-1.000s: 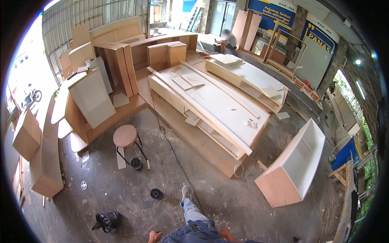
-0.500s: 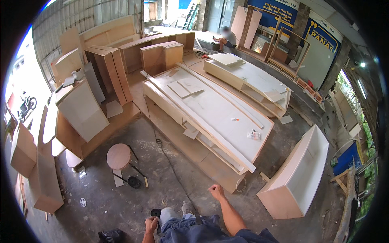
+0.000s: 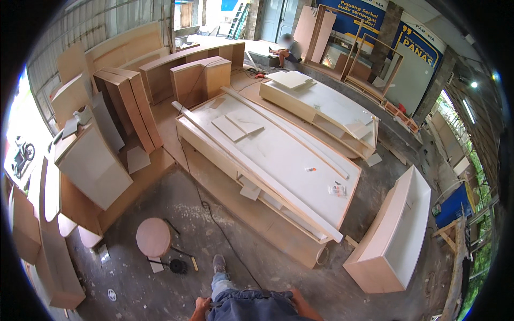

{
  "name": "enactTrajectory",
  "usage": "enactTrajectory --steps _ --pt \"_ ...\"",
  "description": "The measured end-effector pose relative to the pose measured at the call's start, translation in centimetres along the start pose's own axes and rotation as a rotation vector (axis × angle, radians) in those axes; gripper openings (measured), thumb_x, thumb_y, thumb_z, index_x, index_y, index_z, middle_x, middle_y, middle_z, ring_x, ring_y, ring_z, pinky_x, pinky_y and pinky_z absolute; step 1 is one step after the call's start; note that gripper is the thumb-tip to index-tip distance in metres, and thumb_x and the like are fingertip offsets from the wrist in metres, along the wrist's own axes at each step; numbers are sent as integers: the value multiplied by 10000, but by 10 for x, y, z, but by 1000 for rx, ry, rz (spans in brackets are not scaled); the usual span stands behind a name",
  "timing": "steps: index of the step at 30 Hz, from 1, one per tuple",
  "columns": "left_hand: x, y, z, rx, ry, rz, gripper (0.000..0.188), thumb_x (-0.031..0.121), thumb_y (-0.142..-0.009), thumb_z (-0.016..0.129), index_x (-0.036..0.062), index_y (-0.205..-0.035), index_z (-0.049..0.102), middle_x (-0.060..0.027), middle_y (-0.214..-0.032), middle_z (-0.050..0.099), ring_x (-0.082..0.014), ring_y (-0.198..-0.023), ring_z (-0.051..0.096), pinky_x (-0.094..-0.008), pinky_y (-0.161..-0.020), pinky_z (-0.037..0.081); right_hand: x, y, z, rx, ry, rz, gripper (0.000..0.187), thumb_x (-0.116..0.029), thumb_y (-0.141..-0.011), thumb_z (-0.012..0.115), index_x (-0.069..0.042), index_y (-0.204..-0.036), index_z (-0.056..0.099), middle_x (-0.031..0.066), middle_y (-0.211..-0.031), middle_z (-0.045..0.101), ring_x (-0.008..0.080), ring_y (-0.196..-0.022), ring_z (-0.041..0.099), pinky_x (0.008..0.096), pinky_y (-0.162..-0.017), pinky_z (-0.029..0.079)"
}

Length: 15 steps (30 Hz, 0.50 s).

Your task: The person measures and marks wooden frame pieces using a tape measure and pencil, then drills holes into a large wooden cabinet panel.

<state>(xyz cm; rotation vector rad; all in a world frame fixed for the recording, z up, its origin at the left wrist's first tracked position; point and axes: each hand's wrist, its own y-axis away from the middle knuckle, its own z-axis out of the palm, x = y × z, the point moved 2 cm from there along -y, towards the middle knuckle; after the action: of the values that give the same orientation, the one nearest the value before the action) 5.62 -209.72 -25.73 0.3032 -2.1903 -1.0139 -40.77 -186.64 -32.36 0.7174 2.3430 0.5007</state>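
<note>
My left hand (image 3: 202,304) hangs at the lower edge beside my dark blue shirt (image 3: 241,306). Its fingers point down and are mostly hidden, so what it holds, if anything, does not show. My right hand (image 3: 296,295) is low at the other side of my waist, its fingers also hidden by the hand and the shirt. Ahead of me stands a long cabinet lying flat with a white top (image 3: 289,155). On it are long strips (image 3: 257,168), loose white boards (image 3: 237,127) and a small clear packet (image 3: 337,189).
A round wooden stool (image 3: 153,236) stands at left, a black coil (image 3: 178,266) beside its leg. A cable (image 3: 214,216) crosses the floor. An open white-lined box (image 3: 393,241) lies at right. Another cabinet (image 3: 321,101) stands behind; a person (image 3: 284,52) sits at the back.
My right hand has dropped from in front of me to my waist. My left hand has lowered, and the black round thing it held is out of sight. One foot has stepped forward.
</note>
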Motion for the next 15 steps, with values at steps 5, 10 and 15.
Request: enactTrajectory --steps 5,10,15 --pt "7 -73 -88 11 -179 78 334 365 -814 677 90 -944 813 -162 -910 775 -336 -867 754 -414 -822 593 -87 -3 -13 -157 -43 379 316 -368 -823 711 -83 -933 792 174 -912 758 339 -858 727 443 -777 542" --pt "68 -142 -166 69 -292 213 364 359 -804 697 55 -975 800 -203 -948 765 -339 -912 758 -411 -830 587 -202 -53 -18 169 -253 378 297 -313 -824 674 -45 -904 774 208 -858 739 358 -836 729 474 -776 555" --pt "142 -173 -202 70 -223 267 369 345 -808 709 44 -1001 798 -218 -949 763 -330 -914 763 -405 -831 587 -218 -107 -3 352 -209 276 336 -352 -823 691 -56 -953 786 211 -919 742 371 -873 726 476 -805 560"
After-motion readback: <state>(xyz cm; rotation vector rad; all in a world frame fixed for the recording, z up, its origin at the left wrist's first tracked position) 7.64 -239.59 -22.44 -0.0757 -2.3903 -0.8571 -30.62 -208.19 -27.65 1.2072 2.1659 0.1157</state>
